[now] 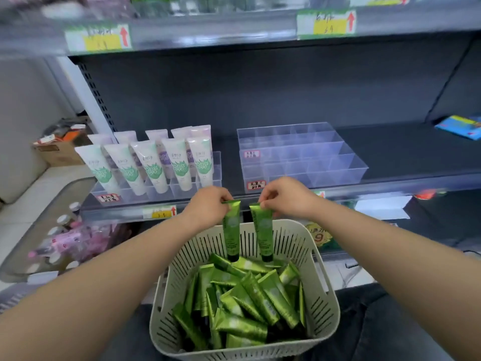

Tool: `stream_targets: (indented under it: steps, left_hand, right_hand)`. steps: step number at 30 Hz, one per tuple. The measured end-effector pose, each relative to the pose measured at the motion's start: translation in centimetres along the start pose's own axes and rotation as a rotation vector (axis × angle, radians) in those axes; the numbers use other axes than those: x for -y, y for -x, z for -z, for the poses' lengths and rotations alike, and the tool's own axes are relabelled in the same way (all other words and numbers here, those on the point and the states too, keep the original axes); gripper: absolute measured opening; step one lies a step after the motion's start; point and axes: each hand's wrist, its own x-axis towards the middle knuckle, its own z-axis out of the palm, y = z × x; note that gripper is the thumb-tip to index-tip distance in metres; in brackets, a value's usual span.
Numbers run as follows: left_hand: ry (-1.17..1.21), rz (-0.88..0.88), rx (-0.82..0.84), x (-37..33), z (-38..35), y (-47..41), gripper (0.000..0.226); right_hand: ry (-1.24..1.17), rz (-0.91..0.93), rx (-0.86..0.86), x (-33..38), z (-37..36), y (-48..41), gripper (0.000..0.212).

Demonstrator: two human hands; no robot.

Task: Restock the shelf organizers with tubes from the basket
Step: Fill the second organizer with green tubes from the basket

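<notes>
Farthest left on the shelf stands the filled organizer (179,192), its white tubes (152,168) with green leaf prints set cap-down in rows. Next across, the left hand (208,205) pinches the flat crimped end of one green tube (231,230), which hangs cap-down over the basket (322,282). Just beside it but not touching, a second green tube (264,231) hangs the same way from the right hand (286,198), also held by the fingertips at the crimp. Up and to the right sits the empty clear organizer (307,162), which I judge to be where these go. My worry is the grip — a thin fingertip pinch on a slick crimp could let a tube slip on the way to the shelf. The compartments look narrow, so a swinging cap could catch a divider. Placing both at once, I might also nudge the light plastic tray backward. The tubes are glossy metallic green with dark caps and a pale round emblem; the print is too small to read. Many more lie jumbled in the pile (250,300) in the basket, which sits in front of the person, just below the shelf edge.
</notes>
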Motion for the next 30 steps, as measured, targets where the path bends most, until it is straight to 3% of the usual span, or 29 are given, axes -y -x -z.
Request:
stream_targets:
  steps: [13, 19, 30]
  left_hand:
    - [0.049, -0.109, -0.202, -5.0, 7.3, -6.1, 0.011]
    - [0.008, -0.156, -0.302, -6.2, 10.1, -10.5, 0.011]
    - [-0.11, -0.145, -0.361, -6.3, 12.1, -20.1, 0.02]
  right_hand:
    - [-0.204, 0.069, -0.201, 2.9, 7.8, -4.2, 0.014]
    - [-0.192, 0.121, -0.296, 3.2, 10.5, -7.5, 0.005]
    - [-0.233, 0.142, -0.493, 2.1, 11.9, -15.3, 0.016]
